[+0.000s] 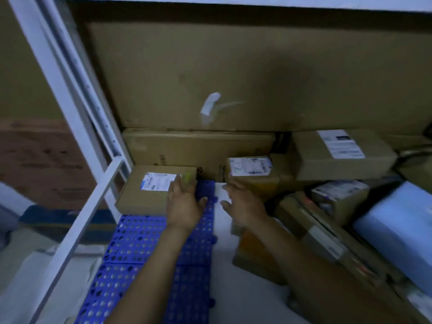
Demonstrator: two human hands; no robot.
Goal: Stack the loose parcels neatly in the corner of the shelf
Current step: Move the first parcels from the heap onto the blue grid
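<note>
Left hand [184,204] lies flat, fingers straight, on the right edge of a flat brown cardboard parcel [140,199] with a white label, tucked in the back left corner of the shelf [233,300] beside the blue perforated mat [131,242]. Right hand [244,206] hovers spread wide, holding nothing, just before a small labelled box [251,174].

Head view, single, wide-angle: worn on the person's head, directed forward and downward into the shelf [257,4] past its white upright [67,73]; held near, the blue perforated mat [131,242] being taken in underneath.
</note>
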